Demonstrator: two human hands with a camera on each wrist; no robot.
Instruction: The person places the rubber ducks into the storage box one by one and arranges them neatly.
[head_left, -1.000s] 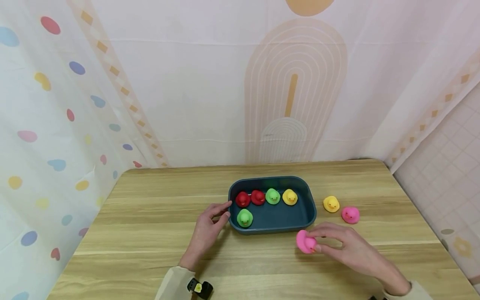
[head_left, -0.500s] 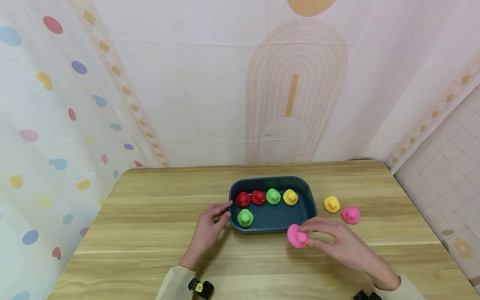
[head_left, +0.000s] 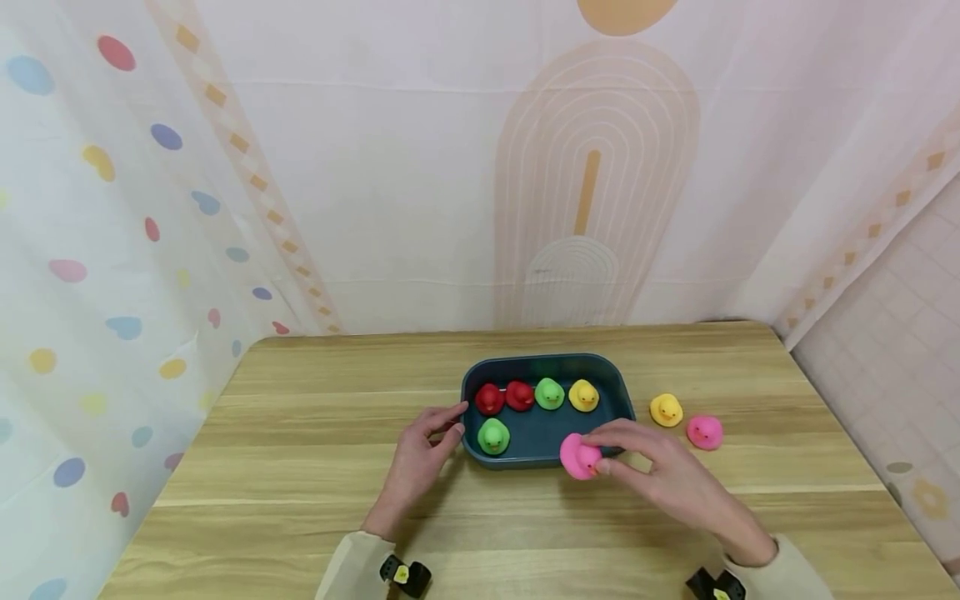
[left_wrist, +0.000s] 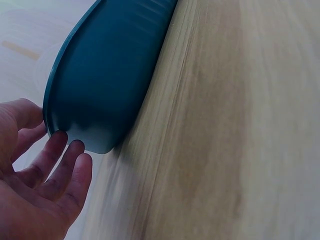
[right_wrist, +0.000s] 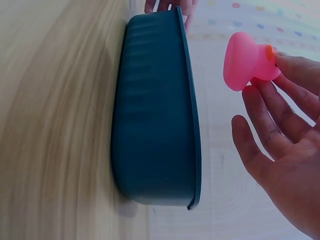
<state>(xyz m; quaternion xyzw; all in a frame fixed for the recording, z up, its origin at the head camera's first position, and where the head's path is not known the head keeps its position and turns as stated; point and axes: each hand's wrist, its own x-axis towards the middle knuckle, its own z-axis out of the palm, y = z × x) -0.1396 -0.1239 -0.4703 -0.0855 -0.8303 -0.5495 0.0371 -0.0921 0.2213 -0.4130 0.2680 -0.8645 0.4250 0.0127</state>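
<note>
Pink against the dark teal of the tray (head_left: pixel 536 429), the toy duck (head_left: pixel 579 457) pinched between the thumb and fingers of the right hand (head_left: pixel 671 481) has moved leftward and away from the person; a second ago it was over the table (head_left: pixel 300 467) by the tray's near right corner. From the head it now overlaps the near rim, and the right wrist view shows it above the rim, apart from the tray. The left hand (head_left: pixel 420 457) grasps nothing: as before, its loosely bent fingers touch the tray's left end. Inside, the two red ducks (head_left: pixel 490 400), back green duck (head_left: pixel 549 394), yellow duck (head_left: pixel 583 396) and front green duck (head_left: pixel 493 437) keep their places. Outside, right of the tray, another yellow duck (head_left: pixel 666 410) and a second pink duck (head_left: pixel 705 432) also sit unmoved on the wood.
</note>
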